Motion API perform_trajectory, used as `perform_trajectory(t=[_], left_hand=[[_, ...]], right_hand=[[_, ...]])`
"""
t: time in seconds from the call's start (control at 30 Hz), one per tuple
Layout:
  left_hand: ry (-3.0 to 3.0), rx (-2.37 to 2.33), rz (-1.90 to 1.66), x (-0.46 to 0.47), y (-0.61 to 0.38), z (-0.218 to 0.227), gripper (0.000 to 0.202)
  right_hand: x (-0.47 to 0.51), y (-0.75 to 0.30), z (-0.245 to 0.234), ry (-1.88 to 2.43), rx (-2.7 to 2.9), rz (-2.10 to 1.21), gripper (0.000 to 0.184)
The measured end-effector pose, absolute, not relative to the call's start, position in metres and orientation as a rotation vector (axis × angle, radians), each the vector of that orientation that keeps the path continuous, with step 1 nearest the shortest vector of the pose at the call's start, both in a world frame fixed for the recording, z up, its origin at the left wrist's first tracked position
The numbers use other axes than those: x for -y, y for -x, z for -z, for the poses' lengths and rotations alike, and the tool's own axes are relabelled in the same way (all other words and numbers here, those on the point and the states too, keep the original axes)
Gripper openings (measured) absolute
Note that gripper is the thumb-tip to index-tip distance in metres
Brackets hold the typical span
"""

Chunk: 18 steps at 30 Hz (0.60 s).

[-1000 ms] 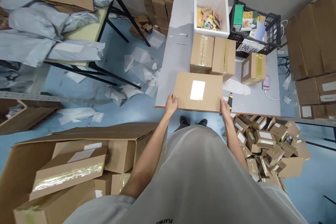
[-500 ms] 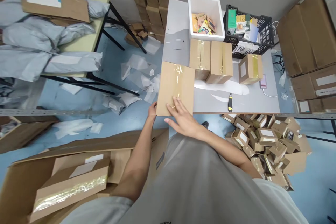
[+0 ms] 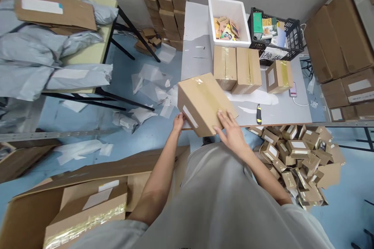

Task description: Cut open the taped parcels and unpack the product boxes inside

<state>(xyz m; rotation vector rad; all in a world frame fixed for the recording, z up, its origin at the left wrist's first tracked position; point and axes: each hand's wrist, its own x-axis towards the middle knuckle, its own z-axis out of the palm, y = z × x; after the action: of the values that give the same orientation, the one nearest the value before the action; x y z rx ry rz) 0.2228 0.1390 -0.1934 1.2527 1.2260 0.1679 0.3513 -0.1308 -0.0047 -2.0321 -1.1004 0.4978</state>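
Observation:
A taped cardboard box [image 3: 204, 101] sits askew at the table's front left corner, its near corner jutting past the edge. A white label shows on its left side. My left hand [image 3: 178, 122] grips the box low at that side, with its fingertips partly hidden. Over the near right edge of the box lies my right hand [image 3: 233, 133], fingers bent onto the taped top and thumb apart. Right of the box, a yellow and black utility knife [image 3: 258, 114] lies on the table.
Behind stand two taped boxes [image 3: 236, 69], a smaller box [image 3: 279, 77], a white foam bin [image 3: 229, 23] and a black crate [image 3: 276, 35] on the table [image 3: 194, 56]. A phone [image 3: 293, 89] lies right. Small boxes [image 3: 298, 155] heap on the floor; a large open carton [image 3: 35, 210] stands left.
The box has turned, its left side with the label coming into view and its near corner swinging past the table edge. My right hand has moved right with it; the left has shifted slightly.

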Motion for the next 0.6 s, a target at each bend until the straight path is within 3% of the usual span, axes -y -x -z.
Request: perform_trajectory(t=[0.13, 0.23, 0.33, 0.43, 0.6], left_hand=[[-1.153, -1.133, -0.098, -0.140, -0.253, 0.189, 0.063], [-1.155, -0.927, -0.117, -0.128, -0.280, 0.177, 0.065], [-1.202, -0.827, -0.180, -0.111, -0.295, 0.167, 0.080], [-1.206, -0.920, -0.181, -0.098, -0.288, 0.165, 0.085], [-1.205, -1.004, -0.215, -0.081, -0.254, 0.170, 0.072]], right_hand=[[0.161, -0.399, 0.015, 2.080, 0.763, -0.372, 0.068], [0.180, -0.429, 0.026, 2.014, 0.526, -0.342, 0.081], [0.197, -0.440, 0.035, 1.904, 0.409, -0.377, 0.091], [0.212, -0.432, 0.039, 1.915, 0.382, -0.383, 0.085], [0.240, -0.416, 0.058, 1.973, 0.416, -0.466, 0.072]])
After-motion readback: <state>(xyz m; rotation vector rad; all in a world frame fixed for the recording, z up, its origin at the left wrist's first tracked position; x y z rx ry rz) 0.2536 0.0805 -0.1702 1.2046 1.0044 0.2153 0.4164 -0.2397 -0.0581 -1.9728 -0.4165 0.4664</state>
